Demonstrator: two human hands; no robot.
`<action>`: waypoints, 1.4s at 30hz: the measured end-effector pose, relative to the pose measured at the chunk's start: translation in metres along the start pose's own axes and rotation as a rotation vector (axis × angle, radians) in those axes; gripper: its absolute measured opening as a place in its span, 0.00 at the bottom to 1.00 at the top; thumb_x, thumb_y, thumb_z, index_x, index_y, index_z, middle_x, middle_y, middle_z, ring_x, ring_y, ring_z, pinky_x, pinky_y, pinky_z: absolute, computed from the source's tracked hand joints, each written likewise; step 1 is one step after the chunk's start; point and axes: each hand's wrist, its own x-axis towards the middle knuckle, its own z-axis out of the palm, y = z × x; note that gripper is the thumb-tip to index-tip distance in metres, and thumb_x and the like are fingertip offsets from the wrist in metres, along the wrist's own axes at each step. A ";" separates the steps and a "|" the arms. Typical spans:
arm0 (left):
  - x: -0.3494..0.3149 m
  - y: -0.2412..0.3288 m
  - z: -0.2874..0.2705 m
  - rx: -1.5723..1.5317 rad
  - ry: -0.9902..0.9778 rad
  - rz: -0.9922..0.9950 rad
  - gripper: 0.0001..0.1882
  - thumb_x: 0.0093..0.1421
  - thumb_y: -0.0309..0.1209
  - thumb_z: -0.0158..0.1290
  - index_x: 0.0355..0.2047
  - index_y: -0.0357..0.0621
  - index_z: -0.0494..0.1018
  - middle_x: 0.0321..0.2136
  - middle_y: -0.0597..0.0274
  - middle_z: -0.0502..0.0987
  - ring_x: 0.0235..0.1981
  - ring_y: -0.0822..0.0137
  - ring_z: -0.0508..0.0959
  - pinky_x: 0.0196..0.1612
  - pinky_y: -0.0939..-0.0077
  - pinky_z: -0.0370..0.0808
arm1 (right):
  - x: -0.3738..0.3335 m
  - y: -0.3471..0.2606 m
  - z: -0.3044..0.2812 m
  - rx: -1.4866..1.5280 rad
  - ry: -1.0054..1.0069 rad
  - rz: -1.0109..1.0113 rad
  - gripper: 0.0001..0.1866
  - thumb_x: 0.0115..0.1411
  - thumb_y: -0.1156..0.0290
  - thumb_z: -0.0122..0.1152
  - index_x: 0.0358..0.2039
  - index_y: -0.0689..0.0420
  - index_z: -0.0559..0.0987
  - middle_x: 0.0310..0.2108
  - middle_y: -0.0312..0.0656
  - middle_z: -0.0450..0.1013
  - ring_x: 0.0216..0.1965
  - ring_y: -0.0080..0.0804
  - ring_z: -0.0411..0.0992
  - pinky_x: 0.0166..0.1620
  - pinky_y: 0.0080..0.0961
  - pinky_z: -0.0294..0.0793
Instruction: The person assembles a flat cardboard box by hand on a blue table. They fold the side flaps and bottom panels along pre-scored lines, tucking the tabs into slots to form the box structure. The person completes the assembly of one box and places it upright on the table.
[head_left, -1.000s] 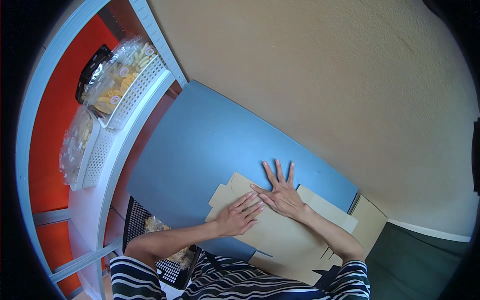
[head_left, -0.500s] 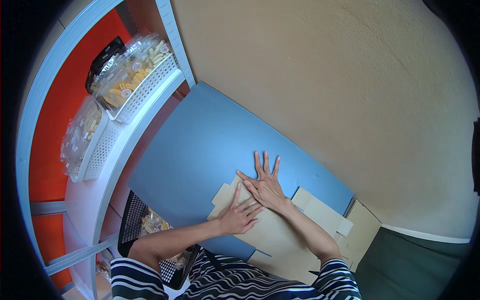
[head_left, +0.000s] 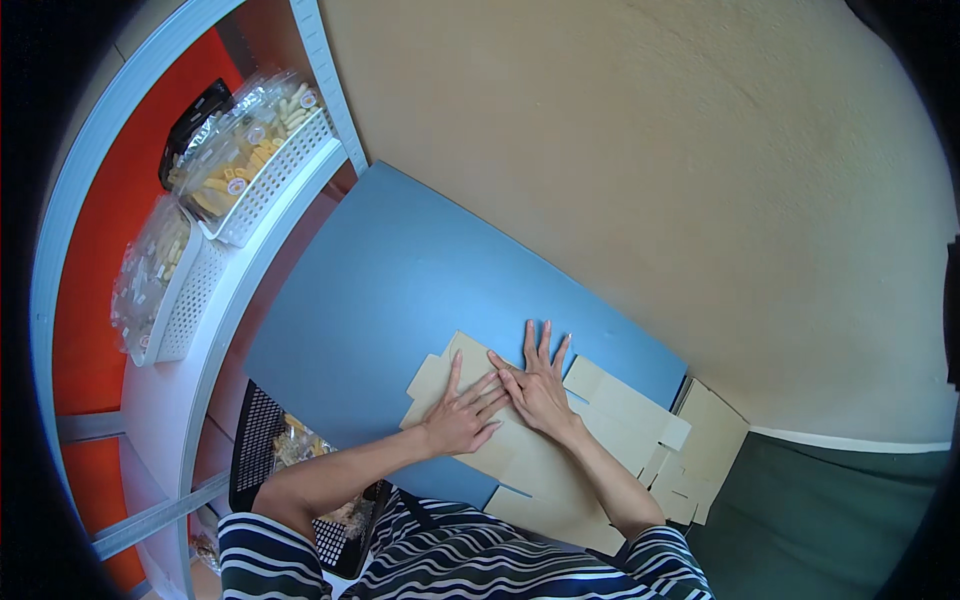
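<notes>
A flattened tan cardboard box (head_left: 560, 460) with cut flaps lies on a blue-grey tabletop (head_left: 400, 270). My left hand (head_left: 460, 415) rests flat on the far left part of the cardboard, fingers spread. Just right of it, my right hand (head_left: 542, 395) presses on the cardboard too, its longer fingers reaching past the edge over the blue surface. The fingertips of my left hand come up against the thumb side of my right hand. Neither hand grasps anything.
White perforated baskets (head_left: 270, 180) of bagged snacks stand on a white shelf (head_left: 215, 330) at the left. A black basket (head_left: 258, 435) with more bags sits below the tabletop. More folded cardboard (head_left: 715, 440) leans at the right, near a dark green cloth (head_left: 800, 510) and the beige wall (head_left: 650, 150).
My right hand has slid slightly right and nearer along the cardboard. My left hand has shifted a little left, and the whole view has moved slightly.
</notes>
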 end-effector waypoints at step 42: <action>0.007 -0.002 0.000 -0.052 0.113 0.050 0.27 0.72 0.39 0.55 0.66 0.39 0.77 0.66 0.56 0.79 0.76 0.49 0.65 0.76 0.15 0.34 | -0.083 -0.064 0.013 -0.100 -0.116 0.257 0.92 0.28 0.35 0.88 0.81 0.66 0.41 0.83 0.64 0.38 0.84 0.59 0.36 0.81 0.67 0.34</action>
